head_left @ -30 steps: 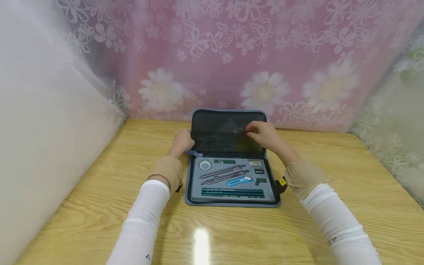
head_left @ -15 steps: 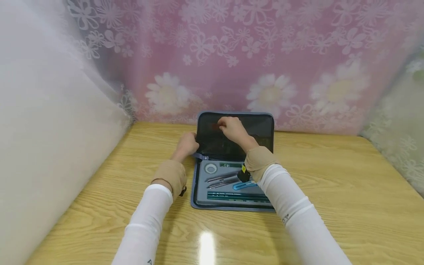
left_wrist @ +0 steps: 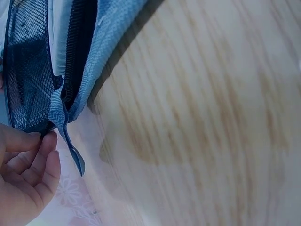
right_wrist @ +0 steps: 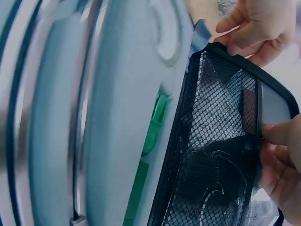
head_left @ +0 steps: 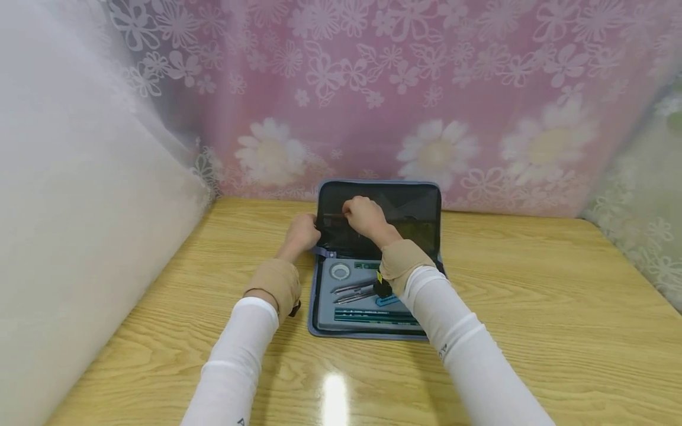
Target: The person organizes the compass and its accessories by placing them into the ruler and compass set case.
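A zippered stationery case (head_left: 314, 296) lies unfolded on the table, its lid (head_left: 421, 204) standing up at the back. My left hand (head_left: 302, 232) pinches the lid's left edge near the hinge, beside a fabric tab (left_wrist: 74, 153). In front of the lid, my right hand (head_left: 365, 216) pinches the top hem of its black mesh pocket (right_wrist: 216, 108) between thumb and fingers. A small reddish-brown piece (right_wrist: 249, 110) shows behind the mesh, its kind unclear. The grey tray (head_left: 326, 285) holds a white ring (head_left: 340, 271), metal compass-like tools (head_left: 348, 299), a blue cutter (head_left: 387, 300) and dark green pencils (head_left: 367, 315).
My right forearm covers the tray's right side. The wooden table (head_left: 186, 307) stretches to both sides of the case. A pink flowered curtain (head_left: 346, 136) hangs behind the table's back edge, and a pale sheet (head_left: 80, 207) borders the left.
My right hand has moved left across the lid from its right side, then slightly down along the pocket. The left hand keeps its hold on the lid's edge. The view has shifted a little.
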### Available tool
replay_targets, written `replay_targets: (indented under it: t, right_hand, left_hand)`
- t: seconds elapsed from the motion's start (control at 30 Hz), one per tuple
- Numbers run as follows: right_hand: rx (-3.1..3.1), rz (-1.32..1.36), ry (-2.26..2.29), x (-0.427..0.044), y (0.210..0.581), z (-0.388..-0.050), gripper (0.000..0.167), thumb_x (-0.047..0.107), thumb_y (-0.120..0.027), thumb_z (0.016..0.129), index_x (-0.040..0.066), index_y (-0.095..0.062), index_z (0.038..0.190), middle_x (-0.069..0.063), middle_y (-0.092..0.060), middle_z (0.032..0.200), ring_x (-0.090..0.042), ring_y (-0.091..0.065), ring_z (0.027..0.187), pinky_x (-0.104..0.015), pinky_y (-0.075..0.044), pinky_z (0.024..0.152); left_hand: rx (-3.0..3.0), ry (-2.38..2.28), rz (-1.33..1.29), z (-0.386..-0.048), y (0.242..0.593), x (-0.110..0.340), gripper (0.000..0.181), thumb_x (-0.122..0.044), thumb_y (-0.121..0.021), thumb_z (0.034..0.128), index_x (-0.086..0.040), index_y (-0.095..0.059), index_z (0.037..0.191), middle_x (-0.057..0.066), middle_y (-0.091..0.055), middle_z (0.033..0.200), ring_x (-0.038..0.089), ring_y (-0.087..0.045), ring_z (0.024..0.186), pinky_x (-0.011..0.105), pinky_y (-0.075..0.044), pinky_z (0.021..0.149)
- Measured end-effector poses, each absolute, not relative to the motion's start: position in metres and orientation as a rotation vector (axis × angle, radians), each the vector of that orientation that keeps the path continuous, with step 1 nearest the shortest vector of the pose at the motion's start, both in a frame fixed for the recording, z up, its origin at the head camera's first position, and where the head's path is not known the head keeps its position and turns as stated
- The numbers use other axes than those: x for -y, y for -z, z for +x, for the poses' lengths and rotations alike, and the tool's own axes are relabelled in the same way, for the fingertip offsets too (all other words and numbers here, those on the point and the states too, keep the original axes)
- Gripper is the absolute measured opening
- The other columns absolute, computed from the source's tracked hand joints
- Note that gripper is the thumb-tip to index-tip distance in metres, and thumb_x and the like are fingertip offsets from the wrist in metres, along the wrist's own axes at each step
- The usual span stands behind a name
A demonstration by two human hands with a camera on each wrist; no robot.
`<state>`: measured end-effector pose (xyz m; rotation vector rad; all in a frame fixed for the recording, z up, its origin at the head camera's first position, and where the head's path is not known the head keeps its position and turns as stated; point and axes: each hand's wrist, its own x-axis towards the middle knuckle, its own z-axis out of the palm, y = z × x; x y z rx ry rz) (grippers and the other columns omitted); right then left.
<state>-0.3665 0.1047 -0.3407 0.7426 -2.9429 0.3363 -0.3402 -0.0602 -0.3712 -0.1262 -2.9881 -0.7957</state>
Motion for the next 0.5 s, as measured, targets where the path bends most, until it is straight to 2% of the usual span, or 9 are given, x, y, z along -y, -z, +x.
replay_targets:
  t: [0.27,0.5]
  right_hand:
    - [2.911,0.821,-0.308,-0.12,0.342,-0.352,0.03,0.019,-0.049,0.097,0.006,-0.062,0.12,-0.013,-0.055,0.112,-0.028,-0.051,0.102,-0.039,-0.045,0.084]
    - [2.687,0.5,-0.611,-0.183,0.35,-0.342,0.029,0.015,-0.055,0.093,-0.002,-0.061,0.114,-0.018,-0.059,0.103,-0.032,-0.054,0.095,-0.045,-0.045,0.08]
  left_hand:
    - [2.973,0.802,-0.126,-0.34,0.374,0.061,0.029,0.001,-0.051,0.0792,0.002,-0.064,0.105,0.015,-0.065,0.101,0.028,-0.059,0.093,0.037,-0.048,0.079]
    - [2.932,0.868,-0.121,-0.338,0.376,0.061,0.033,0.003,-0.05,0.0776,0.004,-0.064,0.107,0.016,-0.065,0.101,0.028,-0.059,0.094,0.036,-0.048,0.079]
